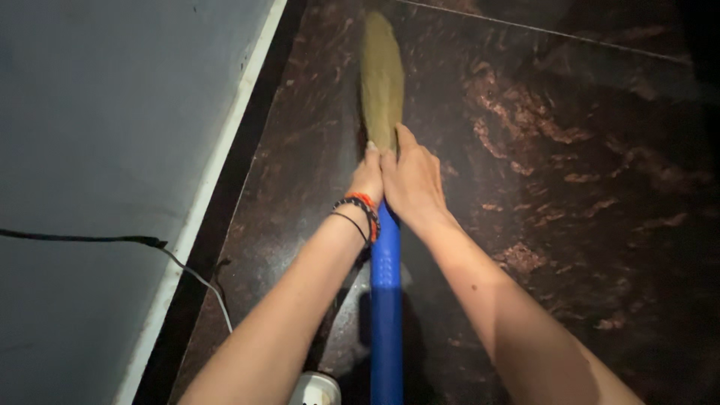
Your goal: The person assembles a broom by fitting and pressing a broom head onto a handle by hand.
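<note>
Both hands, the left hand [367, 178] and right hand [411, 180], clamp side by side around the broom [385, 300], its blue handle running back between the forearms, bristles ahead on the dark floor [585, 187].

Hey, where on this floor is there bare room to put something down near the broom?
The dark marbled floor right of the right hand and the broom looks bare. The strip between the broom and the wall's white skirting is bare but narrow. Crowded: near the blue handle, with the left hand, white shoe and cable.
</note>
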